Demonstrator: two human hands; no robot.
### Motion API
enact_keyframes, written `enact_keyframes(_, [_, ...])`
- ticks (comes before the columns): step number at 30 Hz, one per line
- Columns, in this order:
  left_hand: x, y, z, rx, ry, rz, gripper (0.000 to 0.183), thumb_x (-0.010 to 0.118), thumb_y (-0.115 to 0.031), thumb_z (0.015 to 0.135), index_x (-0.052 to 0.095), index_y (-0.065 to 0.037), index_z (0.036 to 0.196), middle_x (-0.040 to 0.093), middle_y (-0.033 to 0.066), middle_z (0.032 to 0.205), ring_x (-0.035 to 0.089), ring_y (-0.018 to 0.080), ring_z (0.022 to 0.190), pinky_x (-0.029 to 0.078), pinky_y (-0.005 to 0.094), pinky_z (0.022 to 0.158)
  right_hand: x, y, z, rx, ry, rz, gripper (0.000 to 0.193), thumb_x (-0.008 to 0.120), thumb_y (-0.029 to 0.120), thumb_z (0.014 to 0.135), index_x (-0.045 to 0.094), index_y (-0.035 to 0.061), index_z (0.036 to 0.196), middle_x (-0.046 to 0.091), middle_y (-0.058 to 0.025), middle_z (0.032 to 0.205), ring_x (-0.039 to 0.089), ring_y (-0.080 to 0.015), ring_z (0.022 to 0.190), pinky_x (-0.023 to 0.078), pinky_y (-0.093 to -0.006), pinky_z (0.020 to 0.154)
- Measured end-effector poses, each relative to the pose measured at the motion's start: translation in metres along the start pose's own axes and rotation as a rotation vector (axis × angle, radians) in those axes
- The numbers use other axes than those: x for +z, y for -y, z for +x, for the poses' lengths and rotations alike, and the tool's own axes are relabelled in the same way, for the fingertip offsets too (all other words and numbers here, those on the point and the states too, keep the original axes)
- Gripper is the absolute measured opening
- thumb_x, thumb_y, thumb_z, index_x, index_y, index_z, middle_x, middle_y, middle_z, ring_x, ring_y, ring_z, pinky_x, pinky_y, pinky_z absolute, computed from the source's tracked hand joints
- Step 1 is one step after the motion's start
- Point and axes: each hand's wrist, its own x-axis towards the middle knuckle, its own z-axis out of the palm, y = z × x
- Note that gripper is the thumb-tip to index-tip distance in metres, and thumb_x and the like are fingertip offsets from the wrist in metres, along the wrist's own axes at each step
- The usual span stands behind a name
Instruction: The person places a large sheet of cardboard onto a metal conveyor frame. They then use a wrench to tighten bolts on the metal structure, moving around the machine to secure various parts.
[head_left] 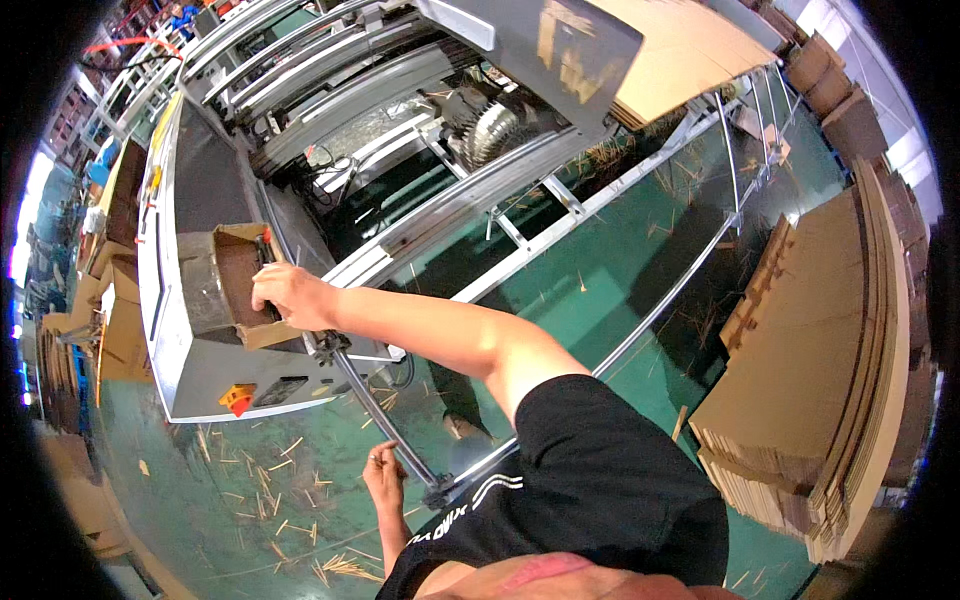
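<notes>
My right hand point(296, 297) reaches across to the left, its curled fingers dipping into a small open cardboard box point(196, 285). The box sits on the grey top of a machine housing point(200, 140). What those fingers hold, if anything, is hidden. Inside the box rim, just beyond the hand, a small red-tipped item point(267, 237) shows. My left hand point(385, 480) is low, beside a metal tube point(375, 405). Its fingers are bent together close to the tube; I cannot make out anything in them.
An orange-red rotary switch point(237, 399) sits on the housing's near side. Beyond lies the machine's open frame with metal rollers point(400, 85). Tall stacks of flat cardboard point(790, 370) stand at right. A tubular rail point(670, 295) crosses in front. Thin scraps point(345, 567) litter the green floor.
</notes>
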Motion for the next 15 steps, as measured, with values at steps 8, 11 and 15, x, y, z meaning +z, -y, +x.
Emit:
enact_keyframes(8, [0.202, -0.120, -0.016, 0.186, -0.011, -0.861, 0.030, 0.047, -0.034, 0.091, 0.052, -0.006, 0.098, 0.053, 0.0056, 0.074, 0.053, 0.0172, 0.068, 0.044, 0.0315, 0.062, -0.186, 0.182, -0.213, 0.768, 0.056, 0.188, 0.034, 0.057, 0.024, 0.081, 0.048, 0.0022, 0.106, 0.057, -0.0173, 0.098, 0.056, -0.0310, 0.094, 0.042, -0.0387, 0.083])
enact_keyframes(11, [0.323, -0.155, -0.029, 0.128, 0.169, -0.826, 0.031, 0.047, -0.035, 0.091, 0.053, -0.005, 0.098, 0.055, 0.0070, 0.077, 0.055, 0.0179, 0.072, 0.046, 0.0323, 0.068, -0.262, 0.221, -0.287, 1.030, 0.004, 0.223, 0.042, 0.058, 0.029, 0.080, 0.046, -0.0017, 0.105, 0.059, -0.0234, 0.093, 0.059, -0.0337, 0.086, 0.045, -0.0411, 0.076])
enact_keyframes(15, [0.446, -0.182, -0.043, 0.213, 0.519, -0.397, 0.038, 0.047, -0.037, 0.090, 0.052, -0.004, 0.109, 0.060, 0.0090, 0.096, 0.057, 0.0183, 0.088, 0.046, 0.0313, 0.078, -0.391, 0.260, -0.319, 1.202, -0.070, -0.123, 0.032, 0.060, 0.028, 0.081, 0.052, -0.0025, 0.079, 0.059, -0.0234, 0.079, 0.060, -0.0368, 0.075, 0.045, -0.0406, 0.062])
